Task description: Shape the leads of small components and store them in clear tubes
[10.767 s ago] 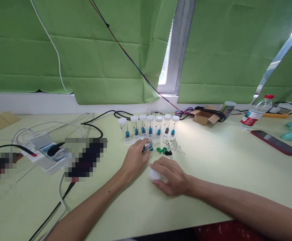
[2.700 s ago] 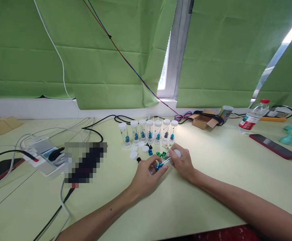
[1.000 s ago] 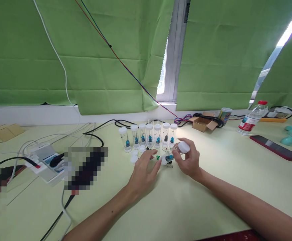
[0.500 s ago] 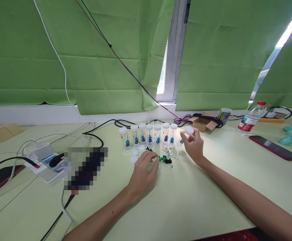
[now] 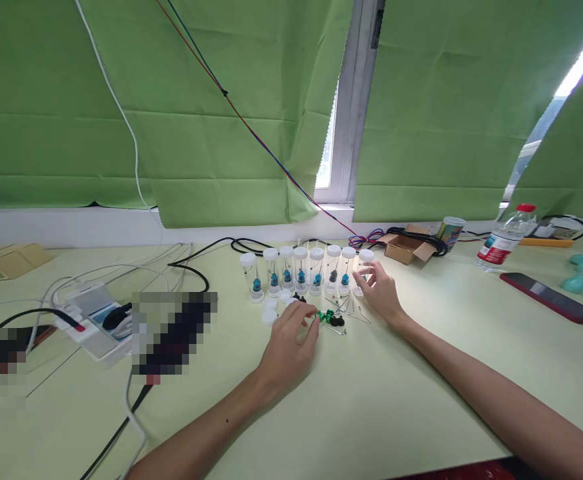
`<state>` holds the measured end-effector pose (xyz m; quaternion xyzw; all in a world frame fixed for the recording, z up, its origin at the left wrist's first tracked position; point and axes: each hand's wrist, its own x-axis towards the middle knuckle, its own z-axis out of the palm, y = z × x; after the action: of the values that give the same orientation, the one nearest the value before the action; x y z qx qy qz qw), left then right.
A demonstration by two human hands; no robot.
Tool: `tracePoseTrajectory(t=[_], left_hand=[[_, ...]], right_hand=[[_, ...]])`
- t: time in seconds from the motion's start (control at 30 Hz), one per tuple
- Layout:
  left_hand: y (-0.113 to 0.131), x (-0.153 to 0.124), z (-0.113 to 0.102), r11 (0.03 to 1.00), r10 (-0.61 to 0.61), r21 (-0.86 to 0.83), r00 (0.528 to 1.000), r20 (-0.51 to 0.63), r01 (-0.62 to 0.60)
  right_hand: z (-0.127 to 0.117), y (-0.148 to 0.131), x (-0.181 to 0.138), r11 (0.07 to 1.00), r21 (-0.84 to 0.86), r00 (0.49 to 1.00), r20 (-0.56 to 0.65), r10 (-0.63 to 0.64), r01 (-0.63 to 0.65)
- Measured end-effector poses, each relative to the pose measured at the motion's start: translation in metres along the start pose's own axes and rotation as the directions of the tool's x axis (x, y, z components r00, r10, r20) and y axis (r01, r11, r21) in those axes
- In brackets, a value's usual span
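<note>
At the right end of a row of clear capped tubes [image 5: 316,272], my right hand [image 5: 381,293] has its thumb and fingers closed round the last clear tube [image 5: 365,256], which stands upright with its white cap on. Small blue pieces and thin wires show inside the other tubes; one holds a darker piece. My left hand [image 5: 291,337] rests on the table, fingers loosely curved, thumb and index tips a little apart beside small green pieces [image 5: 327,315]. Black pieces [image 5: 337,321] and thin metal pins [image 5: 349,308] lie there too. Loose white caps [image 5: 270,310] sit left of that hand.
A power strip [image 5: 99,330] with cables lies at left. Behind the tubes' right end are an open cardboard box [image 5: 405,249] and a can [image 5: 450,232]. Farther right stand a water bottle [image 5: 502,241], a dark phone [image 5: 551,297] and teal round objects [image 5: 579,273].
My right hand has moved slightly left with the tube, which has gone from tilted to upright at the row's end. The left hand has stayed in place.
</note>
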<state>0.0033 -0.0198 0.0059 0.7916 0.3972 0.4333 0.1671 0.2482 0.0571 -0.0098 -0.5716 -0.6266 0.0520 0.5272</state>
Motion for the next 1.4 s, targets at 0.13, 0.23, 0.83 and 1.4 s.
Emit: tracePoseTrajectory(t=[0.13, 0.23, 0.83, 1.4], left_hand=[[0.0, 0.001, 0.001, 1.0, 0.0, 0.016, 1.0, 0.007, 0.0], [-0.001, 0.001, 0.001, 1.0, 0.006, 0.03, 1.0, 0.013, -0.007], [0.003, 0.012, -0.015, 0.897, -0.034, 0.439, 0.998, -0.049, 0.053], [-0.054, 0.042, -0.084, 0.286, -0.749, 0.812, 0.648, -0.142, 0.508]], right_hand=[[0.001, 0.0, -0.001, 1.0, 0.007, 1.0, 0.008, 0.012, -0.012], [0.002, 0.0, -0.002, 1.0, 0.006, 1.0, 0.015, 0.022, -0.023], [-0.009, -0.018, -0.004, 0.997, 0.073, 0.93, -0.362, 0.062, -0.038], [0.006, -0.036, -0.037, 0.947, 0.164, 0.926, 0.219, -0.309, 0.277]])
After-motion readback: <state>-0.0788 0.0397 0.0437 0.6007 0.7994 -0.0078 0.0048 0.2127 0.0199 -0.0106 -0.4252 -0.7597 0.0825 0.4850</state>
